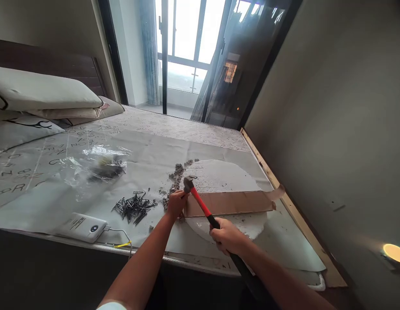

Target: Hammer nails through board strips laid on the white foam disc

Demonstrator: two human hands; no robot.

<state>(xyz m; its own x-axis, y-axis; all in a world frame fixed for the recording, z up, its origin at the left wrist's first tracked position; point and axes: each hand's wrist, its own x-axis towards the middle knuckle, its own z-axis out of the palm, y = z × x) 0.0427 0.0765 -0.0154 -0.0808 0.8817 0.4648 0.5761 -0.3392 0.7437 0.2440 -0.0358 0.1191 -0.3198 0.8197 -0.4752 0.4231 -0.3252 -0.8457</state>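
Observation:
My right hand (pixel 228 236) is closed around the black grip of a hammer (pixel 200 202) with a red neck; its steel head hangs just above my left hand. My left hand (pixel 176 204) is pinched shut at the left end of a brown cardboard strip (pixel 230 203), holding something too small to make out. The strip lies across a round white foam-like disc (pixel 219 176). Grey crumbled debris (pixel 176 176) lines the disc's left edge.
A pile of dark nails (pixel 133 206) lies left of my left hand. Beyond it sits a clear plastic bag (pixel 100 165). A white power bank (pixel 82 227) with a cable rests at the near edge. Pillows (pixel 41 92) are at the far left, a wooden batten (pixel 284 193) along the right wall.

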